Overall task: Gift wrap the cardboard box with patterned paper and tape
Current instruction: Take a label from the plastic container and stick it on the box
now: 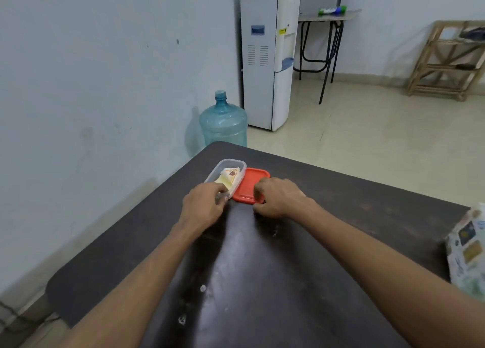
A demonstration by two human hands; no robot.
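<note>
Dark wooden table (pixel 262 269), pale-walled room, tiled floor. Item: box in patterned paper (pixel 465 250), at the table's right edge, well apart from both hands; cut off by the frame, so whether its seams are closed or taped cannot be told. Clear plastic container (pixel 225 164), far centre of the table, uncovered, holding folded slips (pixel 228 177) of unclear kind. Red lid (pixel 252 183), lying flat, touching the container's right side. Left hand (pixel 203 208): fingers curled about the container's near end, gripping it. Right hand (pixel 278 198): fingers curled over the lid's near edge, holding it; fingertips hidden. Risks, as judged: the light container may skid or tip under a one-sided pull and spill its slips; the lid may slide toward the far edge; the box, so close to the table's side, may be nudged off by the right forearm. No tape roll in view. Beyond: water bottle (pixel 223 123) and dispenser (pixel 265 58) on the floor.
</note>
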